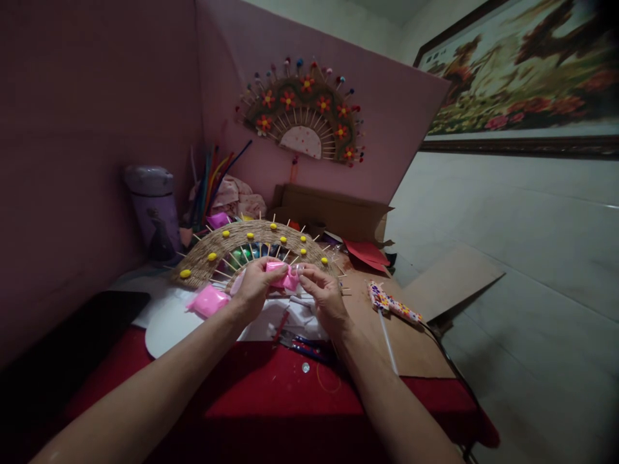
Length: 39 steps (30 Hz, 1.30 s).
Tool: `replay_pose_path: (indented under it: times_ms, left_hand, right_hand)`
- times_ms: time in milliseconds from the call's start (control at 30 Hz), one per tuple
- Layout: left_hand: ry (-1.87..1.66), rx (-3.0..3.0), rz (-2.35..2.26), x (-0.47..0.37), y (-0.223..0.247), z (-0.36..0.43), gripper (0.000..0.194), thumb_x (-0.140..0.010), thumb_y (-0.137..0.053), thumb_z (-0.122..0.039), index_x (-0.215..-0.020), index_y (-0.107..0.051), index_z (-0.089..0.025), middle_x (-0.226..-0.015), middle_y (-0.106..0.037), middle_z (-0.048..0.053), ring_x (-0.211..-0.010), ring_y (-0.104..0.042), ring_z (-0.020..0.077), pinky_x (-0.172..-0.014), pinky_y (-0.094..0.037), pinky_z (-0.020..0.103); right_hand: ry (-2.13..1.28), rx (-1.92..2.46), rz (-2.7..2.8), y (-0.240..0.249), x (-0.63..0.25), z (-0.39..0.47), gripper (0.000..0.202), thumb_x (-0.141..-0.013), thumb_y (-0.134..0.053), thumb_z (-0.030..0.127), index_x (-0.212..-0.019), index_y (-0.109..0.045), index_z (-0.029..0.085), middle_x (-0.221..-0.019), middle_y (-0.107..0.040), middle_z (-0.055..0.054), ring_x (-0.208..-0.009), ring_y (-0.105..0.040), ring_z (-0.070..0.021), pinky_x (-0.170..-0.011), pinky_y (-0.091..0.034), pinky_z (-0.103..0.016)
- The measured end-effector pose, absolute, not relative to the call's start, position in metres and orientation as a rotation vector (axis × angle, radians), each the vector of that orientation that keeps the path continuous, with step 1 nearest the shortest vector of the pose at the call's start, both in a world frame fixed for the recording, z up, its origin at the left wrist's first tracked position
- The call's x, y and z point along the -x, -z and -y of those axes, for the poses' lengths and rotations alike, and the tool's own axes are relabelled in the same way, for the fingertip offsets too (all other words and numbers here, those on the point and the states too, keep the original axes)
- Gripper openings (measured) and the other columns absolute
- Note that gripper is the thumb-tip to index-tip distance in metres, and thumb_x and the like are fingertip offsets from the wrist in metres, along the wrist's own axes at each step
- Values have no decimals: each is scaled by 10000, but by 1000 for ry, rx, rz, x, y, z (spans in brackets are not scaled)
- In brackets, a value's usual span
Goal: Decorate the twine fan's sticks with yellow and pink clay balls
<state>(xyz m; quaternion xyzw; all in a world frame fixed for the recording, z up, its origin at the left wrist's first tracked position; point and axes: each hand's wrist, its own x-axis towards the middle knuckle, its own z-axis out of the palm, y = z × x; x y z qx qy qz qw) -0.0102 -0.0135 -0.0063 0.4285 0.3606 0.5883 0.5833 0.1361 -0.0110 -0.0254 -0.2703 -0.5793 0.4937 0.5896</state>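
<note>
My left hand (255, 283) and my right hand (323, 291) meet over the middle of the table. Between them is a small clear packet of pink modelling clay (289, 278). The left fingers are closed on its left part, and my right thumb and fingers pinch its clear plastic end. A second pink clay packet (209, 301) lies left of my left wrist. Just behind the hands rests a fan-shaped piece wound with twine (232, 242), with thin sticks and several yellow oval dots; the hands hide part of its lower middle.
Blue-handled pliers (302, 343) lie on white paper before me. At left stand a purple tumbler (155, 212) and a black object (77, 322). Cardboard (416, 354) bears a flower-patterned item (394, 304). A finished-looking fan (309, 109) hangs on the pink board behind.
</note>
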Motion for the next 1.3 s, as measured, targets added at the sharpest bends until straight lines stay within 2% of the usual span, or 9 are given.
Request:
replay_pose_path:
  times_ms: [300, 400, 600, 733, 867, 1067, 1300]
  left_hand:
    - [-1361, -1065, -899, 11, 10, 12, 381, -575, -764, -353, -802, -546, -140, -633, -589, -11, -513, -550, 103, -466, -460, 227]
    - [-1369, -1098, -904, 11, 11, 12, 371, -594, -752, -358, -813, -547, -141, -641, -592, -11, -522, -550, 105, -462, -457, 225]
    - [-1391, -1095, -909, 12, 11, 10, 367, -587, -754, -353, -800, -545, -141, -654, -604, -1, -527, -558, 112, -462, -456, 229]
    - [-1356, -1096, -929, 12, 11, 11, 371, -586, -757, -358, -809, -553, -144, -680, -614, 5, -539, -574, 117, -487, -477, 245]
    - [-1350, -1083, -920, 12, 12, 12, 373, -581, -761, -352, -814, -557, -144, -665, -612, 2, -531, -576, 118, -485, -476, 244]
    - [-1346, -1041, -892, 12, 9, 12, 383, -568, -771, -339, -812, -548, -145, -645, -604, -5, -525, -570, 116, -496, -487, 252]
    - [-1304, -1029, -840, 13, 3, 16, 401, -559, -779, -338, -809, -537, -139, -655, -603, 0, -535, -574, 118, -520, -512, 280]
  right_hand:
    - [-949, 768, 1435, 28, -135, 9, 115, -745, -659, 300, -791, -701, 204, -951, -633, -46, -906, -575, -186, -852, -446, -329]
    - [-1031, 790, 1391, 29, -136, 9, 149, -745, -650, 313, -831, -702, 202, -924, -654, -44, -862, -585, -182, -826, -457, -330]
    - [-1049, 733, 1423, 24, -136, 12, 171, -723, -675, 342, -825, -714, 211, -950, -667, -43, -938, -582, -200, -871, -446, -338]
    - [-1130, 707, 1329, 25, -136, 12, 117, -671, -703, 290, -751, -708, 205, -929, -660, -30, -883, -584, -186, -812, -456, -317]
    - [-1262, 678, 1268, 28, -135, 9, 123, -670, -658, 245, -776, -700, 199, -871, -673, -29, -806, -587, -172, -777, -460, -313]
    - [-1350, 717, 1276, 28, -136, 11, 213, -729, -637, 351, -866, -689, 196, -770, -662, -28, -700, -566, -151, -685, -464, -289]
    - [-1335, 646, 1321, 28, -137, 11, 229, -714, -699, 380, -855, -689, 199, -811, -662, -18, -721, -567, -143, -708, -452, -286]
